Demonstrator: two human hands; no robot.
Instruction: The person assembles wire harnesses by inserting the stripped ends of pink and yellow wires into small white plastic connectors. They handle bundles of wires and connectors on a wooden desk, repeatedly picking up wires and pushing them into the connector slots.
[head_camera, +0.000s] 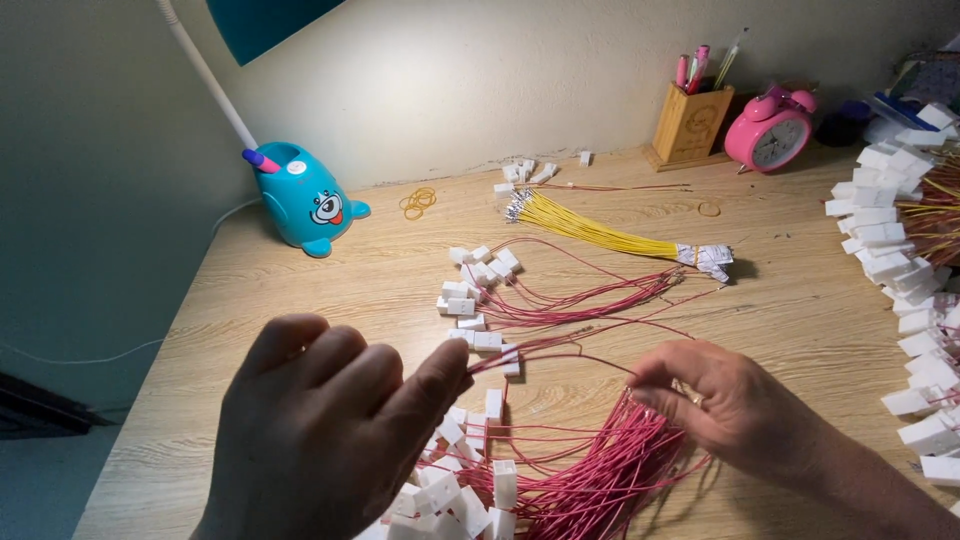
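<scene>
My left hand (330, 420) hovers at the lower left, its fingertips pinching a white plastic connector (462, 340) on the end of a red wire (560, 350). That wire arcs right to my right hand (725, 400), which pinches the wire where it joins a thick bundle of red wires (610, 470) on the wooden desk (800, 300). Below my left hand, several white connectors (470, 490) fan out from that bundle. A second, smaller group of red wires with white connectors (480, 290) lies just beyond my hands.
A bundle of yellow wires (600, 230) lies further back. Rows of white connectors with wires (890, 240) fill the right edge. At the back stand a blue animal-shaped lamp base (305, 200), a wooden pen holder (690, 120), a pink alarm clock (772, 130) and loose rubber bands (418, 200).
</scene>
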